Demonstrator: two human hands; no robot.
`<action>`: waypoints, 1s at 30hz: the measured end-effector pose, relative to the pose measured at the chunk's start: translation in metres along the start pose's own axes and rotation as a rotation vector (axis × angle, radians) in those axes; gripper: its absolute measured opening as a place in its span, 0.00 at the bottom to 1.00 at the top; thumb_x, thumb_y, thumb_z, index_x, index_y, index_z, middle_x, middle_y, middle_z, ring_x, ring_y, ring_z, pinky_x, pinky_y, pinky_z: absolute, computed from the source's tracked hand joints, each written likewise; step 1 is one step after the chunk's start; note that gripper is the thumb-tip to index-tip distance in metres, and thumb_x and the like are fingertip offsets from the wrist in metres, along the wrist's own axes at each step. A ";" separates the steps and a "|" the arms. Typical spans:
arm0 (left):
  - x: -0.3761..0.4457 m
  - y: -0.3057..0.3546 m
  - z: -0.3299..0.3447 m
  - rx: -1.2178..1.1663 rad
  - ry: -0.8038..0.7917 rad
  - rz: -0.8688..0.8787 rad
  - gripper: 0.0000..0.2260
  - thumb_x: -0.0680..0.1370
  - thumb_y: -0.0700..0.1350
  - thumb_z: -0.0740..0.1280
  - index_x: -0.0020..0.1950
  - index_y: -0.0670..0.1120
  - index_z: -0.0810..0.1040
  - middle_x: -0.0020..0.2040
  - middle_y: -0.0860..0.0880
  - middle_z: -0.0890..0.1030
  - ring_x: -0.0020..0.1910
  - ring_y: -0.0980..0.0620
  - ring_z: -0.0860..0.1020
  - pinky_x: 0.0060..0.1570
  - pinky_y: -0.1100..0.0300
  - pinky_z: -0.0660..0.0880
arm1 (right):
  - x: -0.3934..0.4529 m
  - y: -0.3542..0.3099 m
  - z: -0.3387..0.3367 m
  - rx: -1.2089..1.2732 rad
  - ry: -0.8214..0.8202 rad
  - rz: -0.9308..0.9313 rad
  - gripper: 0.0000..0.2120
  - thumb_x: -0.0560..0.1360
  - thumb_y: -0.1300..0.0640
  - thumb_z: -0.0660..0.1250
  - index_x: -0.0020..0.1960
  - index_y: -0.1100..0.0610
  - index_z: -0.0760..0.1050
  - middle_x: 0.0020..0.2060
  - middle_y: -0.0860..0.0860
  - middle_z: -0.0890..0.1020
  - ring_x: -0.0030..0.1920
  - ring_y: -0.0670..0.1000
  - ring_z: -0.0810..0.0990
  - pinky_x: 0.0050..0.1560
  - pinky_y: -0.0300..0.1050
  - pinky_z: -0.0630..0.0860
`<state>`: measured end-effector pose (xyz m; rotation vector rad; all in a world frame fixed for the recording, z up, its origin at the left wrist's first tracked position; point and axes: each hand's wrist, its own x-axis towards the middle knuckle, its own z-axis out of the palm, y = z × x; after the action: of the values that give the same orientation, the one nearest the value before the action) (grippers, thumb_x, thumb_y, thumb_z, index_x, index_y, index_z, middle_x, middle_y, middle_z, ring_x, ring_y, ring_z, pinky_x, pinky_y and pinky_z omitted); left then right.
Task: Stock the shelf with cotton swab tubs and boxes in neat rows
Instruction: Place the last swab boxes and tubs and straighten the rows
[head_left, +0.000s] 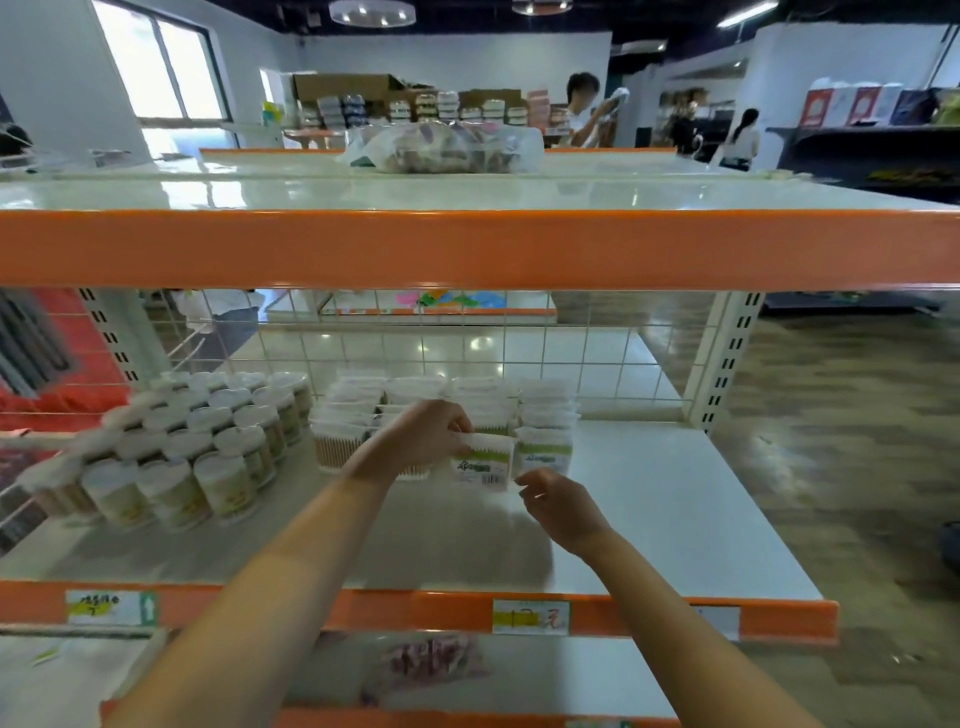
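On the middle shelf of an orange-edged store rack, a person is stocking cotton swabs, and the scene is reading from left to right: a block of round tubs, then stacked boxes, then bare white board.

At the left, the tubs are standing upright in tidy diagonal rows, each a clear plastic cylinder with a flat white lid and a pale label, wooden swab sticks showing through the walls. Beside them, the boxes are sitting in low stacks against the wire grid back; they are squarish, translucent and thin-walled, with white lids and green-printed labels.

The left hand is gripping one box by its top edge, fingers curled over the lid, and is holding it at the front of the stack, label facing out. Whether its base is touching the shelf cannot be told. Just right of it, the right hand is hovering with thumb and fingers loosely apart, holding nothing, close to the box's lower right corner.

Doing this step well seems to call for lowering the box flat, squaring its face with the labelled neighbour to its right, and steadying the corner with the free hand so the light plastic is not skidding on the glossy board or nudging the stacks behind.

Farther right, the shelf is running smooth and reflective to a slotted white upright.
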<state>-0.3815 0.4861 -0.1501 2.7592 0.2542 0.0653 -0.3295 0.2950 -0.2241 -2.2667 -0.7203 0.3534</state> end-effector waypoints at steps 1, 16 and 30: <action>0.002 0.000 0.003 0.024 0.004 -0.001 0.11 0.75 0.45 0.69 0.56 0.45 0.78 0.47 0.52 0.79 0.37 0.61 0.72 0.31 0.71 0.65 | 0.001 0.001 0.000 -0.030 -0.011 -0.008 0.14 0.78 0.63 0.59 0.62 0.58 0.74 0.58 0.53 0.79 0.57 0.50 0.77 0.57 0.38 0.72; 0.019 -0.015 0.028 0.226 0.191 -0.037 0.06 0.75 0.47 0.67 0.51 0.50 0.80 0.52 0.50 0.78 0.45 0.55 0.70 0.42 0.61 0.65 | 0.012 0.013 0.000 -0.158 -0.018 -0.050 0.16 0.78 0.61 0.59 0.64 0.56 0.73 0.61 0.50 0.77 0.61 0.49 0.75 0.61 0.41 0.70; 0.033 -0.020 0.037 0.267 0.280 0.004 0.09 0.76 0.49 0.68 0.55 0.50 0.76 0.53 0.50 0.79 0.54 0.52 0.74 0.55 0.58 0.69 | 0.019 0.018 0.001 -0.222 -0.003 -0.050 0.16 0.78 0.58 0.60 0.64 0.53 0.72 0.61 0.49 0.77 0.60 0.49 0.75 0.61 0.42 0.72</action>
<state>-0.3490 0.4971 -0.1916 3.0109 0.3537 0.4517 -0.3075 0.2966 -0.2380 -2.4508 -0.8517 0.2636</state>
